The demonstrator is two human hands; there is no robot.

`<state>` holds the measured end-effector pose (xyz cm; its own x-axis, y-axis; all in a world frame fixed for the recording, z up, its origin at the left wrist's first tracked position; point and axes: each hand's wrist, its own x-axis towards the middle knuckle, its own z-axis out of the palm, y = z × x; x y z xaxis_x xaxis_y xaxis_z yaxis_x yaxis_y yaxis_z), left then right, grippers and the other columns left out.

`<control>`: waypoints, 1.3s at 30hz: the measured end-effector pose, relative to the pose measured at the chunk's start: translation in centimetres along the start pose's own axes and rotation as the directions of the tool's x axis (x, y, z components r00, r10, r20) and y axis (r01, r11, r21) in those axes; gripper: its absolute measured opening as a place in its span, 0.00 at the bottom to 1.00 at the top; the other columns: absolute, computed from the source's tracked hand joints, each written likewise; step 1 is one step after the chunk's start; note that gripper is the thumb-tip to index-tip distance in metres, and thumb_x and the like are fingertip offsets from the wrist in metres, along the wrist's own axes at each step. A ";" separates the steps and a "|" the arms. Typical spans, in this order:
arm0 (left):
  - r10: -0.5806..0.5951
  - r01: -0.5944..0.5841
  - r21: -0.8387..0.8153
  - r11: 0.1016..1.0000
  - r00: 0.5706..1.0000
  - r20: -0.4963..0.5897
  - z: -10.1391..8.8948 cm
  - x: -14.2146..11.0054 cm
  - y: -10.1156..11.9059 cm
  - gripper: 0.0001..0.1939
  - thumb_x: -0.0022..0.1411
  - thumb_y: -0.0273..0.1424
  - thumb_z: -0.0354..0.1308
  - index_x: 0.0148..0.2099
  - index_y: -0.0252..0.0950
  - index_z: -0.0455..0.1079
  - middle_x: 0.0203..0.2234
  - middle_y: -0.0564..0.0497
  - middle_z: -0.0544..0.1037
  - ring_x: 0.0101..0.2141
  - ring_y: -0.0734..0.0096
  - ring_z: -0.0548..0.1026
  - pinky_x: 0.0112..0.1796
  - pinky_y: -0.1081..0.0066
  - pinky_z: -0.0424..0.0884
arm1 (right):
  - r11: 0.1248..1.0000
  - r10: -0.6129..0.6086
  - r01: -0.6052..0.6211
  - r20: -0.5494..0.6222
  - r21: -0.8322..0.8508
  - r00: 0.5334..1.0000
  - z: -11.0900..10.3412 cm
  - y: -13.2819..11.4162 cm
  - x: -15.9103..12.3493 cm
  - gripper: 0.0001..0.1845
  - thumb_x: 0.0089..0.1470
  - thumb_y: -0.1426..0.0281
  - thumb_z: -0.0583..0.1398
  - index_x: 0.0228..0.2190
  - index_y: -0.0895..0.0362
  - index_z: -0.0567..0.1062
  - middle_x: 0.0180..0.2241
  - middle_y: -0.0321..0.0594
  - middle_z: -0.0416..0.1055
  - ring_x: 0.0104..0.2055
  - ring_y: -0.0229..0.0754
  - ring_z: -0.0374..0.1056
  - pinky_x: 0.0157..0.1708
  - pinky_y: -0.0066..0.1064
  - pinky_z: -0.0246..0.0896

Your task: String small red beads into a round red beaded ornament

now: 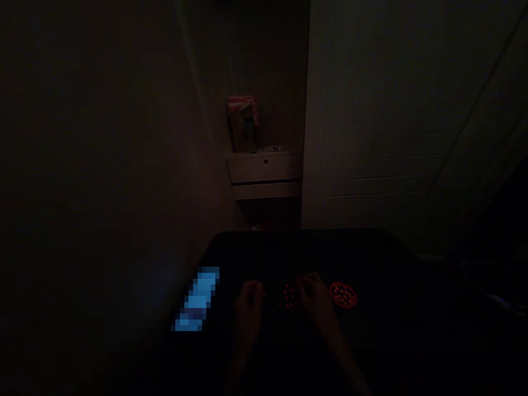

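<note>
In the dim light my left hand is over the dark table, its fingers curled together. A tiny pale spot shows by its fingertips, too small to name. My right hand is closed too, with bent fingers beside a loose cluster of small red pieces like beads. Whatever its fingertips hold, if anything, is hidden. Just right of that hand lies a round dish with a glowing red rim, holding several small pale-reddish pieces.
A bright blue lit rectangle, blurred into blocks, lies at the table's left edge. The black table has a rounded far edge. Beyond it stand a drawer unit with a box on top and a pale panel.
</note>
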<state>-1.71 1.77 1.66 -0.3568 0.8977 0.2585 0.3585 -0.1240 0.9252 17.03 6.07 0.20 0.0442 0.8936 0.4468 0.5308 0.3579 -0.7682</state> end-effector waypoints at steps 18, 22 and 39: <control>-0.077 0.080 -0.040 0.996 0.994 0.073 -0.4 -0.1 0.6 0.35 0.57 0.64 0.49 0.21 0.36 0.67 0.16 0.52 0.70 0.21 0.69 0.66 0.23 0.70 0.61 | 0.943 -0.330 0.332 -0.068 0.027 0.942 4.5 -5.8 -6.4 0.17 0.64 0.76 0.56 0.51 0.50 0.75 0.43 0.44 0.74 0.45 0.49 0.72 0.45 0.44 0.70; -0.075 0.079 -0.043 0.996 0.993 0.086 -0.4 -0.3 0.3 0.35 0.59 0.62 0.50 0.21 0.36 0.68 0.17 0.51 0.71 0.22 0.69 0.67 0.23 0.70 0.62 | 0.936 -0.348 0.351 -0.090 0.022 0.933 4.8 -5.1 -6.4 0.16 0.65 0.76 0.55 0.50 0.50 0.74 0.41 0.43 0.75 0.43 0.48 0.71 0.44 0.43 0.70; -0.052 0.060 -0.038 0.997 0.984 0.171 -0.2 -0.3 0.5 0.32 0.57 0.62 0.52 0.22 0.36 0.66 0.17 0.55 0.65 0.22 0.72 0.62 0.24 0.72 0.59 | 0.936 -0.350 0.351 -0.072 0.007 0.934 4.0 -5.2 -6.3 0.08 0.63 0.75 0.57 0.40 0.52 0.74 0.36 0.40 0.76 0.39 0.47 0.71 0.41 0.40 0.65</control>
<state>-1.57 1.34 2.07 -0.2221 0.9620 0.1586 0.3033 -0.0864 0.9490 10.60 -0.37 -0.44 -0.0832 0.6896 0.7194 0.5069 0.6508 -0.5653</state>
